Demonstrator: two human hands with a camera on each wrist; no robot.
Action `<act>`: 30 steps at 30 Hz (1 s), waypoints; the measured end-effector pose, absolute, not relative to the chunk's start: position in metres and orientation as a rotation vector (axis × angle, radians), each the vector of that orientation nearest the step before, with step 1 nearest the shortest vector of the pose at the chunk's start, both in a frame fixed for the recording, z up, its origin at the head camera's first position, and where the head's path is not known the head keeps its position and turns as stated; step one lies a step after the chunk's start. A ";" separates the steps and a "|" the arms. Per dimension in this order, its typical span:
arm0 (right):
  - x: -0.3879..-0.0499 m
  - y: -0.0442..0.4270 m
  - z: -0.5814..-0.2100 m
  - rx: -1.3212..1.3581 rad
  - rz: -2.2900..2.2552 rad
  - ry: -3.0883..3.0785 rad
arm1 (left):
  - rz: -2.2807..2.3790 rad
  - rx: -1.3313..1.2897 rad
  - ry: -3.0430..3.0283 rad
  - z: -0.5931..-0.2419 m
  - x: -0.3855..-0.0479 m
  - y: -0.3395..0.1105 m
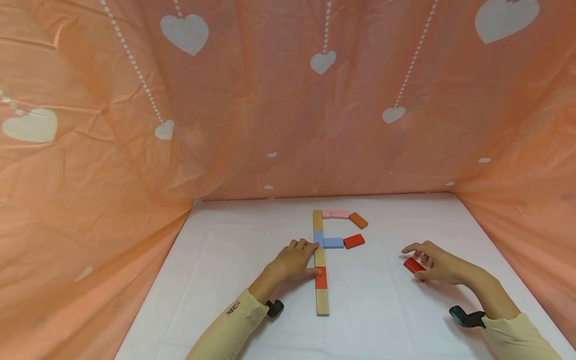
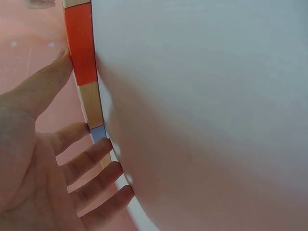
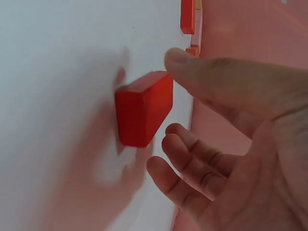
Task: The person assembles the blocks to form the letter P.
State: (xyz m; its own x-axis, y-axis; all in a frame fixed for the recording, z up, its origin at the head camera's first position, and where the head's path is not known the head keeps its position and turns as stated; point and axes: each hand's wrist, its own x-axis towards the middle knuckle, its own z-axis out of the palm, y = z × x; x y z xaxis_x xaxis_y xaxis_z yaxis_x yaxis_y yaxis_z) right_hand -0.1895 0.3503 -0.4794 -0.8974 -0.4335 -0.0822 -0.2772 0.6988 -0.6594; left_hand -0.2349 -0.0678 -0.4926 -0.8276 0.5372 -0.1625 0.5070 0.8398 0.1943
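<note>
My left hand (image 1: 292, 260) touches an upright column of wooden blocks, its thumb at an orange-red block (image 1: 321, 281) and a forefinger at a blue block (image 1: 318, 236). Its fingers are spread and fairly straight in the left wrist view. Over to the right, my right hand (image 1: 443, 264) is around a loose red block (image 3: 144, 110). The thumb meets or nearly meets that block's upper edge; the other fingers, loosely bent, stand apart from it. Plain wood-coloured blocks (image 1: 322, 303) make up the rest of the column.
Pink blocks (image 1: 339, 214) and an orange block (image 1: 358, 220) run right from the column's top. Lower, a second blue block (image 1: 333, 243) and another red block (image 1: 354, 241) form a parallel row. A white-covered table (image 1: 216, 280) lies beneath, with peach curtains (image 1: 288, 100) around it.
</note>
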 end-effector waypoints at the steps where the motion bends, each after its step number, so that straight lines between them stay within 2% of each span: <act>1: -0.188 0.352 -0.479 -0.561 -0.985 2.669 | 0.211 0.805 2.810 -0.493 -0.235 -0.068; 10: -0.180 0.358 -0.482 -0.488 -0.991 2.612 | 0.223 0.792 2.803 -0.493 -0.236 -0.068; 30: -0.184 0.351 -0.493 -0.558 -0.988 2.693 | 0.226 0.805 2.796 -0.495 -0.238 -0.068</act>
State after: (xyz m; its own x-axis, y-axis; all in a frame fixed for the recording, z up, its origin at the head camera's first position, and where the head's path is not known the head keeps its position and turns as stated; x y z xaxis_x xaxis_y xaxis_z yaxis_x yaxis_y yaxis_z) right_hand -0.1836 0.3506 -0.4930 -0.9039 -0.4215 -0.0731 -0.2742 0.7021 -0.6572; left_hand -0.2377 -0.0685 -0.4952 -0.8250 0.5390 -0.1699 0.5047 0.8380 0.2077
